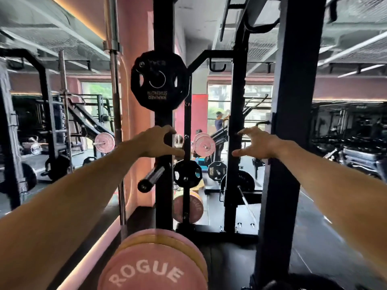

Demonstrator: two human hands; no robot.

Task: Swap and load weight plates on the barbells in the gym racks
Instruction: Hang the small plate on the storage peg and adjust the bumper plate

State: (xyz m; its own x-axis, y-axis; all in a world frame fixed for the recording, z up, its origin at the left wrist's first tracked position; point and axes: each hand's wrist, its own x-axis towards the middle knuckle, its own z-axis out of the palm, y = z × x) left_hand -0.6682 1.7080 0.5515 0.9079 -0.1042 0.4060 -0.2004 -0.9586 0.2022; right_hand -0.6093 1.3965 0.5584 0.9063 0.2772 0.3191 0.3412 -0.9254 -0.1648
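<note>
Both my arms reach forward at chest height. My left hand point(157, 141) is open, fingers spread, in front of the black rack upright point(164, 28). My right hand point(254, 144) is open too, fingers apart, next to the near right upright point(293, 101); neither holds anything. Above my left hand a black Hammer Strength plate point(159, 82) hangs on the rack. Below it an empty chrome storage peg point(151, 177) sticks out toward me. A small black plate point(187, 173) sits just right of that peg. Pink Rogue bumper plates point(155, 266) stand stacked at the bottom, nearest me.
Another pink Rogue plate point(188, 208) rests low on the rack. A barbell point(114, 70) stands upright at the left against the pink wall. Beyond the rack, a barbell carries pink plates point(204, 145) and a person point(218, 121) stands by the window. More racks fill the left side.
</note>
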